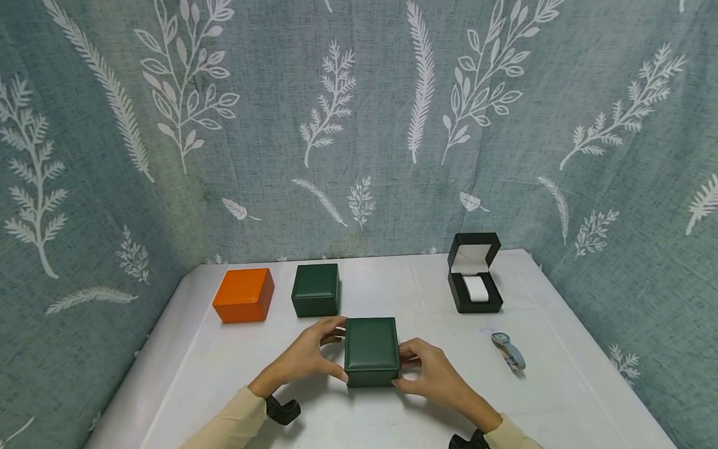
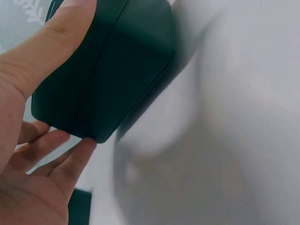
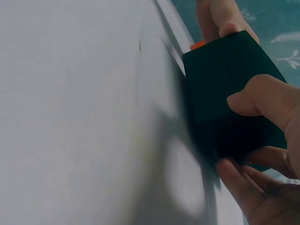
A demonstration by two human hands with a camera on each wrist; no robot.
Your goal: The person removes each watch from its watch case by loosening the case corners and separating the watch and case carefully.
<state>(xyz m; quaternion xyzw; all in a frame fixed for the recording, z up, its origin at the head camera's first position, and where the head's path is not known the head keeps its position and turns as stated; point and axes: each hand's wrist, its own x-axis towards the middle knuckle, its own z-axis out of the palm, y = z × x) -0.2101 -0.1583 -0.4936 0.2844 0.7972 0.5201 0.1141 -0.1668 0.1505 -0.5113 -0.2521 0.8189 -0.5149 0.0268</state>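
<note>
A closed green box (image 1: pixel 371 349) is at the front middle of the white table, held between both hands. My left hand (image 1: pixel 307 353) grips its left side, thumb at the near corner and fingers towards the far one. On the opposite side my right hand (image 1: pixel 436 376) holds it the same way. In the left wrist view, the thumb lies across the green box (image 2: pixel 126 61) and the fingertips are at its lower edge. The right wrist view has the thumb pressed on the wall of the green box (image 3: pixel 213 89), its underside close over the table.
Behind the held box stands a second green box (image 1: pixel 316 290), with an orange box (image 1: pixel 244 295) to its left. At the back right is an open black watch box (image 1: pixel 460 298) with a white cushion (image 1: pixel 475 289). A wristwatch (image 1: pixel 508 352) lies before it. Patterned cloth (image 1: pixel 381 125) surrounds the table (image 1: pixel 566 386).
</note>
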